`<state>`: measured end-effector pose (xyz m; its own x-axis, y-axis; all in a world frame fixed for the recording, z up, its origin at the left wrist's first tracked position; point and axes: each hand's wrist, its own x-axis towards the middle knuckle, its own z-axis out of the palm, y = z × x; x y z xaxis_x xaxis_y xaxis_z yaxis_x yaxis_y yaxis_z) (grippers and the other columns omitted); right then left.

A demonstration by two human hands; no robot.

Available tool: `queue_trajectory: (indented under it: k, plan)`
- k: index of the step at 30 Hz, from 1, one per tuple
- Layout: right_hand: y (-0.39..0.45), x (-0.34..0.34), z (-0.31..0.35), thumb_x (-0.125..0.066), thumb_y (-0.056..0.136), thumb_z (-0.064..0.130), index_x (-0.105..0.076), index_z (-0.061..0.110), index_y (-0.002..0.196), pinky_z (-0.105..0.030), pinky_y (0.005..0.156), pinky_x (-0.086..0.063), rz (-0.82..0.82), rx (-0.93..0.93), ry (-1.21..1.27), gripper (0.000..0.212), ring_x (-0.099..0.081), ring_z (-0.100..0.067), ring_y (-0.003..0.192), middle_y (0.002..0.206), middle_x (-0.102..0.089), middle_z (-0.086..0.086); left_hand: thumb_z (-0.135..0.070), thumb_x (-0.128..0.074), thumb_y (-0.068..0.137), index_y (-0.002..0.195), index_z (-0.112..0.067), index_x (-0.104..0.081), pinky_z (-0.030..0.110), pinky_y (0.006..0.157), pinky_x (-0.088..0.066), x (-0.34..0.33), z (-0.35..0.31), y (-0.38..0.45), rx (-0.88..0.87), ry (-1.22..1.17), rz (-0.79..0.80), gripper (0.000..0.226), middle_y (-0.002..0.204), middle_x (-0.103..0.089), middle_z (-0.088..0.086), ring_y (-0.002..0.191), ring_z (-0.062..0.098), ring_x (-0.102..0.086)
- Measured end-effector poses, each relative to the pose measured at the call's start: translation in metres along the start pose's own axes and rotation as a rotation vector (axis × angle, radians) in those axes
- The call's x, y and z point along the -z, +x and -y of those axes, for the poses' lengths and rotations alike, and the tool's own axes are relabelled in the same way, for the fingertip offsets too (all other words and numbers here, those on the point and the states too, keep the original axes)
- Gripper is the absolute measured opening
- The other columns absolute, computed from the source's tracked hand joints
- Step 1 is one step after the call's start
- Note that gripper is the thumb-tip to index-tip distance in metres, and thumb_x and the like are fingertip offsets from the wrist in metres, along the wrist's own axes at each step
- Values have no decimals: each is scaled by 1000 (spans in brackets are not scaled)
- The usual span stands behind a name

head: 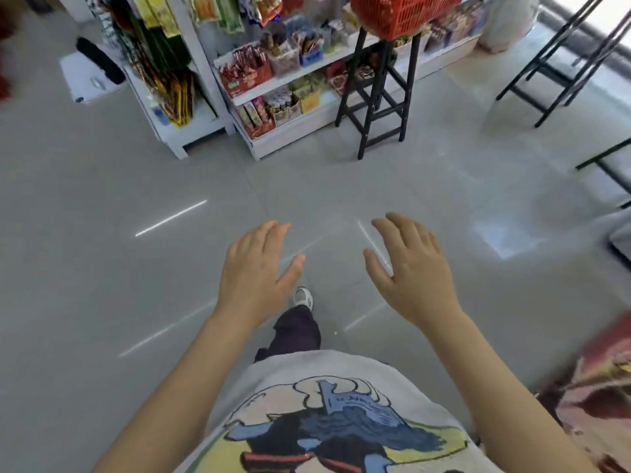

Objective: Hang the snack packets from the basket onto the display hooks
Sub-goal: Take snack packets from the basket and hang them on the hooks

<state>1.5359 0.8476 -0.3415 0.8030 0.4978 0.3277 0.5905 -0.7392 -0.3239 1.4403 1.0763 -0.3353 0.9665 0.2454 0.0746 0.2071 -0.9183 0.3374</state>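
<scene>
Left hand [254,268] and right hand [411,268] over floor, each grip wide, fingers spread, holding nothing

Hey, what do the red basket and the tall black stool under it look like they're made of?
Red lattice basket: likely moulded plastic, judging by its uniform grid of holes and bright colour. Tall black stool: probably painted metal, with thin square legs and rungs; finish looks matte, though blur leaves it open.

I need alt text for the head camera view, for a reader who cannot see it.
A person's left hand and right hand hang open and empty above a grey floor. Ahead, a red basket sits on a black stool beside snack shelves.
</scene>
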Motion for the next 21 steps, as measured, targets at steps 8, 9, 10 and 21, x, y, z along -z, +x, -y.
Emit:
queue_trajectory:
  k: [8, 9, 10, 21]
  plan:
    - [176, -21, -88, -44, 97, 41, -60, 10, 127, -46, 103, -40, 58, -72, -124, 46, -55, -33, 124, 131, -61, -12, -52, -37, 96, 139, -12, -53, 44, 99, -42, -27, -6, 225, -102, -46, 42, 61, 139, -56, 8, 124, 29, -54]
    - [195, -18, -98, -43, 97, 42, -59, 10, 127, -44, 104, -37, 54, -94, -138, 47, -55, -33, 125, 131, -61, -12, -53, -36, 96, 141, -13, -52, 45, 100, -41, -28, -9, 252, -122, -50, 63, 62, 140, -56, 7, 124, 28, -54]
    - [214, -16, -109, -43, 97, 42, -59, 11, 128, -43, 105, -35, 41, -118, -158, 47, -54, -33, 125, 131, -61, -12, -54, -35, 96, 142, -14, -51, 45, 100, -41, -29, -12, 280, -143, -44, 78, 63, 141, -55, 6, 125, 28, -53]
    - [380, -45, -269, -42, 97, 45, -61, 11, 126, -42, 103, -35, -2, -343, -164, 49, -55, -32, 120, 129, -62, -11, -56, -32, 98, 146, -16, -45, 45, 109, -34, -70, -81, 557, -325, 2, 148, 64, 146, -50, 5, 134, 23, -45]
